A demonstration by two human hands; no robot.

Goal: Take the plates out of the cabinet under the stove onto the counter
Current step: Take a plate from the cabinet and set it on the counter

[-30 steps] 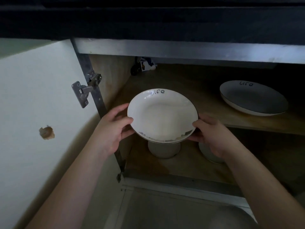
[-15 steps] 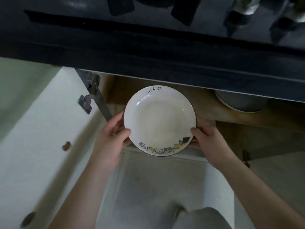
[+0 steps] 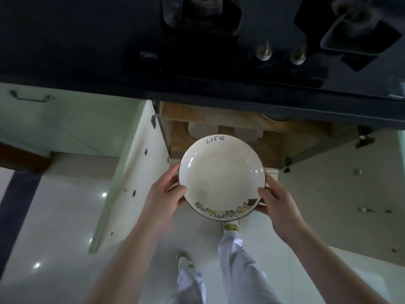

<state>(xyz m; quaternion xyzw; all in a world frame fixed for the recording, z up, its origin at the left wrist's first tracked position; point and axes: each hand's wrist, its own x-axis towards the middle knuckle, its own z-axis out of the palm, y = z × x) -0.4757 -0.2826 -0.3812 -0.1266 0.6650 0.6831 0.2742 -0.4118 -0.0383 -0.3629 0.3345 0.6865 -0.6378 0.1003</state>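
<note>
A white plate (image 3: 221, 174) with the word "life" at its far rim and small cartoon figures at its near rim is held level in mid-air. My left hand (image 3: 163, 197) grips its left edge and my right hand (image 3: 275, 201) grips its right edge. The plate hangs in front of the open cabinet (image 3: 271, 151), below the black stove top (image 3: 197, 62). Pale round dishes (image 3: 199, 131) show on the cabinet's lower shelf behind the plate, and the rim of another plate (image 3: 276, 117) peeks from the upper shelf.
The white cabinet door (image 3: 135, 167) stands open on the left, and another door (image 3: 350, 194) on the right. The stove carries two knobs (image 3: 264, 53) and dark pan supports. Below are a glossy floor and the person's legs and shoes (image 3: 230, 224).
The plate has come out of the cabinet and risen toward me, held by both hands. My view has lifted, so the stove top and floor now show.
</note>
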